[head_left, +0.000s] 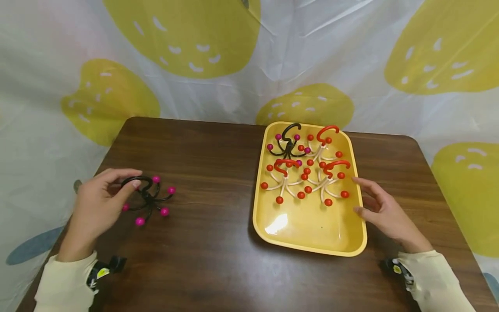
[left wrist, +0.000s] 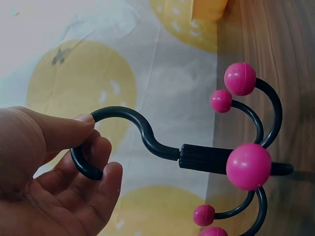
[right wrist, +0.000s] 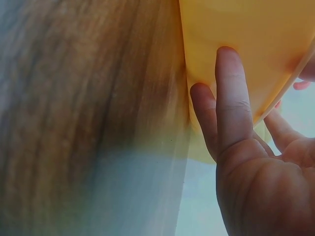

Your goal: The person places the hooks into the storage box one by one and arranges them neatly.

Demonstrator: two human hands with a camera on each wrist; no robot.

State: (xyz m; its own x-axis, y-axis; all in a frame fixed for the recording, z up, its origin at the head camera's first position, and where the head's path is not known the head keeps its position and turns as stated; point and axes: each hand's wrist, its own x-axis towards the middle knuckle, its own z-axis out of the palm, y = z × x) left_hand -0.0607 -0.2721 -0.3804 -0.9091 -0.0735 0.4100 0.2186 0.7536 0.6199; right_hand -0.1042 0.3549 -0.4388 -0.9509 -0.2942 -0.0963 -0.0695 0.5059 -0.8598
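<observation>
My left hand (head_left: 95,203) pinches the curved top of a black multi-arm hanger hook (head_left: 148,199) between thumb and fingers, left of the tray. Its thin curved arms end in pink balls (left wrist: 248,166), close over the table in the head view. At the right side of a yellow tray (head_left: 296,236), my right hand (head_left: 390,214) has its thumb and index fingertips at the rim. Two straight fingers (right wrist: 234,98) lie along the tray's outer wall in the right wrist view. In the tray stand another black hook (head_left: 289,147) with pink balls and several white hooks (head_left: 286,182) with red tops and balls.
The dark brown wooden table (head_left: 210,195) has rounded back corners. Behind it hangs a white cloth (head_left: 218,95) with large yellow fruit shapes. The hooks fill the tray's back part, their curved tops rising near its rim.
</observation>
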